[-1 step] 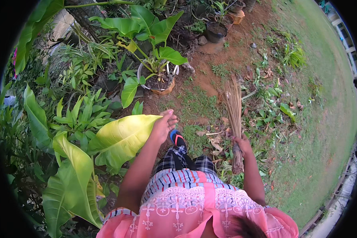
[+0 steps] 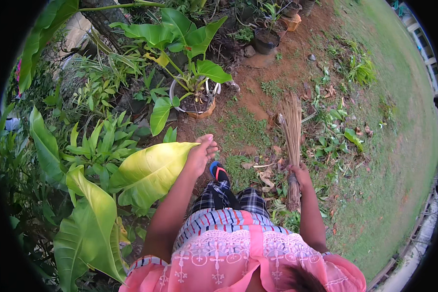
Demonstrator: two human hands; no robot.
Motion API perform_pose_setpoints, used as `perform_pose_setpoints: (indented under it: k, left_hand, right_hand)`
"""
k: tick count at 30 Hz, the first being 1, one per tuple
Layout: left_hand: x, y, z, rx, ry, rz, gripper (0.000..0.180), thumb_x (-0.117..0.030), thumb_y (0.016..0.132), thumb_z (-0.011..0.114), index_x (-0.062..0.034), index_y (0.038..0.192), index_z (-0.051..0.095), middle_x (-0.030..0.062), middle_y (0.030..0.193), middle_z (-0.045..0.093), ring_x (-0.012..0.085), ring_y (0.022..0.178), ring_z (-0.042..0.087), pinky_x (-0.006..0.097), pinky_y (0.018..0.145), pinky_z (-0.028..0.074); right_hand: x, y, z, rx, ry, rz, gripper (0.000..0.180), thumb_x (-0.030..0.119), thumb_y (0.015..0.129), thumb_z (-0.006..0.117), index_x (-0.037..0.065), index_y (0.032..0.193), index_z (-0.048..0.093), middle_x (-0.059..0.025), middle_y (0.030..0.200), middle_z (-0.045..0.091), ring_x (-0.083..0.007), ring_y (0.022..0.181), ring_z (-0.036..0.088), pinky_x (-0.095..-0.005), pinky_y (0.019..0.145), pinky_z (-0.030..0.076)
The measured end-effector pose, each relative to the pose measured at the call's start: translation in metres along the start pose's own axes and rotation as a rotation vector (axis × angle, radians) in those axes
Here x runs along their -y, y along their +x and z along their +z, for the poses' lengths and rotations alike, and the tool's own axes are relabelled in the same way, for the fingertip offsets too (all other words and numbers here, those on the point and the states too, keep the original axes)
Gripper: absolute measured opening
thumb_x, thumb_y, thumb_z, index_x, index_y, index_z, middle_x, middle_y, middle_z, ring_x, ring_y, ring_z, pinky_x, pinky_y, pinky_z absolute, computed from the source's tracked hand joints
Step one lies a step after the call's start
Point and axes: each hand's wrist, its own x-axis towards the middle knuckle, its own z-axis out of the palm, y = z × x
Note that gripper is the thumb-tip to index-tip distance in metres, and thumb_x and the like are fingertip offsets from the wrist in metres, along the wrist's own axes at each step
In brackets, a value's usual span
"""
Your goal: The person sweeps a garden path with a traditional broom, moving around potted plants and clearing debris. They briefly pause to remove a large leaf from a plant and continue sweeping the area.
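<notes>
- A yellow-green leaf (image 2: 153, 170) spreads beside the left forearm, its tip at the hand.
- The left hand (image 2: 202, 155) has loosely curled fingers; whether they pinch the leaf cannot be told.
- A sandal (image 2: 220, 170) shows beyond the hem of checked trousers (image 2: 251, 200).
- A stick broom (image 2: 291, 129), bristles pointing away, stands out at right, clasped near its bound end by the right hand (image 2: 301, 176).
- Lawn (image 2: 394, 185) stretches beyond.

I count one broom (image 2: 291, 136) in the right hand (image 2: 301, 177), one sandal (image 2: 220, 171) beside the left hand (image 2: 202, 154), one white-rimmed pot (image 2: 204, 112) beyond.
</notes>
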Motion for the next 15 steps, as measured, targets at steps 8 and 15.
perform_pose_setpoints:
  k: [8,15]
  left_hand:
    - [-0.081,0.053,-0.02,-0.153,-0.044,0.292,0.021,-0.022,0.085,0.055,-0.0105,0.103,0.05,-0.0005,0.085,0.055,0.0083,0.073,0.055,0.022,0.066,0.043]
    - [-0.122,0.092,-0.073,-0.449,-0.052,0.322,0.019,-0.022,0.086,0.054,-0.0104,0.101,0.051,0.0,0.082,0.055,0.0091,0.071,0.053,0.024,0.064,0.041]
  right_hand:
    - [0.034,0.154,-0.016,-0.398,-1.087,-0.13,0.067,0.02,0.069,0.067,0.004,0.125,0.035,-0.0237,0.115,0.048,-0.0315,0.107,0.049,-0.0382,0.091,0.039]
    - [0.063,0.251,0.146,0.111,-1.368,-0.086,0.05,0.028,0.074,0.058,0.012,0.121,0.046,-0.0171,0.127,0.039,-0.0352,0.115,0.04,-0.0423,0.096,0.035]
